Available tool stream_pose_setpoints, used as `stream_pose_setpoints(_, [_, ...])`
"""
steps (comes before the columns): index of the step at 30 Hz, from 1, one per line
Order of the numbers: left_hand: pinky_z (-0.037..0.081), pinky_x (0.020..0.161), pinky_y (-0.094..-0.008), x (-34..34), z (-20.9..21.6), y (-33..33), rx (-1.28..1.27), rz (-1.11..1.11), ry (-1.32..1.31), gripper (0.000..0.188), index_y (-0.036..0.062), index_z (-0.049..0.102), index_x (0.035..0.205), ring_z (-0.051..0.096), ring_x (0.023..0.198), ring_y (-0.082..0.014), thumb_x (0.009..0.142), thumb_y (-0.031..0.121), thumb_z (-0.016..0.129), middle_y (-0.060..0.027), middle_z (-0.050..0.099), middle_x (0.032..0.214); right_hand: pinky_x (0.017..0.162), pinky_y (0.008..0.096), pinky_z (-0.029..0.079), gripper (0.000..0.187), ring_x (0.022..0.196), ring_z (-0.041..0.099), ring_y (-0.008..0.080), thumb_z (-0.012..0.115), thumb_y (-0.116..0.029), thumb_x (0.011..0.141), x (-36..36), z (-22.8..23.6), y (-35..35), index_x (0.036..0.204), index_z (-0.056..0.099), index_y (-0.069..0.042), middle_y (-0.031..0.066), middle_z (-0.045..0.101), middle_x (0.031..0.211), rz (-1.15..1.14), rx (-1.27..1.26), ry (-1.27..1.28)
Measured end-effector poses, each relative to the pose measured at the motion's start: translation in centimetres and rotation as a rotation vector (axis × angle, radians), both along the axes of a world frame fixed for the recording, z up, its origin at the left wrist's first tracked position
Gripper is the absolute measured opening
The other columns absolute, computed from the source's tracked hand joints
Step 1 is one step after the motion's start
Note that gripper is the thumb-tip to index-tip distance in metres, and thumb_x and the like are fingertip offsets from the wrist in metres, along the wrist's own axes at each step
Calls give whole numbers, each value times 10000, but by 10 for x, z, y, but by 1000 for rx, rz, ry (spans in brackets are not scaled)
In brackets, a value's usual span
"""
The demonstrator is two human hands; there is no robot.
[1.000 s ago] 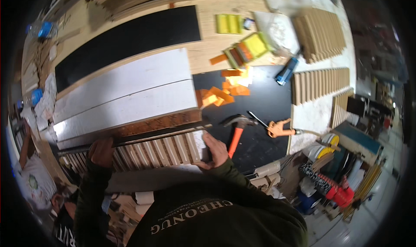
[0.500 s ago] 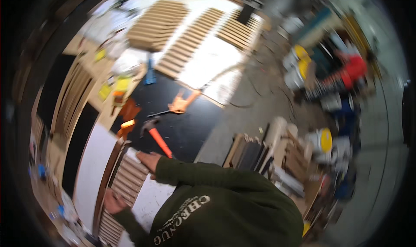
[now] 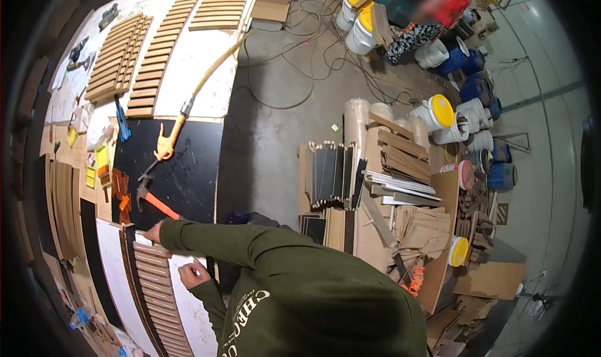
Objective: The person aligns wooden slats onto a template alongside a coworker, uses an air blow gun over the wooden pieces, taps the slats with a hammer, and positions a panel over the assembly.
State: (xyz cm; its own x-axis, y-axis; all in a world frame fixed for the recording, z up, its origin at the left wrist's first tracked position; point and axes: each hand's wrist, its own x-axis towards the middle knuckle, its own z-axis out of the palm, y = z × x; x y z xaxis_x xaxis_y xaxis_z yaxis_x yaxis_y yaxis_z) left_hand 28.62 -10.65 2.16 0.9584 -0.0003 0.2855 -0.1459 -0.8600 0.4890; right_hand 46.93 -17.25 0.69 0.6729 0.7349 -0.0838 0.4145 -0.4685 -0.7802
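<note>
A long wooden slatted panel [image 3: 159, 294] lies on a white board [image 3: 191, 316] in front of me, a narrow dark strip [image 3: 133, 266] running along its far side. At the panel's upper end is my right hand [image 3: 154, 234], its fingers closed over the end and partly hidden by the sleeve. My left hand [image 3: 194, 274] hovers over the white board on the panel's near side, with thumb and fingers curled together. Whether it holds anything small is unclear. Just beyond my right hand rests a hammer [image 3: 161, 205] with an orange handle.
On the black surface [image 3: 194, 175] lies an orange air blow gun [image 3: 165, 145] with a hose. Finished-looking slatted panels [image 3: 163, 53] and a blue tool [image 3: 123, 120] are farther up. Stacked boards [image 3: 328, 175] stand at right; another person [image 3: 432, 16] is among buckets [image 3: 360, 35].
My view has swung, shifting the scene. My left hand has come off the dark strip and drawn back to the panel's near side; my right hand stays at the panel's end.
</note>
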Motion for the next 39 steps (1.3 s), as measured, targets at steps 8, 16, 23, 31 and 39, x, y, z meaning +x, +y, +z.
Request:
stream_pose_setpoints(8, [354, 584, -420, -1, 5, -8, 18, 19, -80, 286, 16, 412, 688, 428, 633, -310, 865, 93, 624, -120, 400, 695, 890, 443, 495, 569, 1011, 649, 358, 768, -229, 691, -3, 0, 10, 1215, 577, -118, 157, 686, 1006, -149, -42, 132])
stream_pose_setpoints(16, [365, 596, -420, -1, -11, 0, 198, 55, -88, 166, -12, 420, 736, 431, 644, -337, 849, 29, 536, -137, 409, 712, 957, 427, 473, 647, 1167, 560, 339, 708, -200, 737, -41, 14, -10, 1319, 485, -26, 218, 562, 1249, -346, 355, -13])
stream_pose_setpoints(23, [374, 566, -395, -3, 23, -51, 126, 15, -23, 294, 2, 440, 704, 430, 600, -284, 953, 122, 540, -125, 417, 659, 805, 394, 526, 340, 951, 641, 315, 688, -250, 817, -101, 23, -220, 1069, 630, -30, 161, 647, 970, -81, 727, 85])
stream_pose_setpoints(31, [414, 529, -279, 72, 22, -271, -80, -139, 546, 178, 19, 598, 896, 489, 557, -115, 979, 135, 491, -42, 532, 638, 891, 380, 492, 371, 1027, 622, 309, 661, -322, 863, -164, -101, -527, 1115, 641, -50, 154, 644, 1110, -777, 47, 429])
stream_pose_setpoints(39, [353, 473, -264, 95, 39, -306, 29, 51, 649, 291, 35, 478, 689, 391, 538, -59, 915, 134, 631, -6, 497, 576, 895, 399, 486, 385, 1032, 615, 320, 690, -282, 839, -107, -104, -546, 1175, 605, -116, 118, 627, 1130, -658, -20, 656])
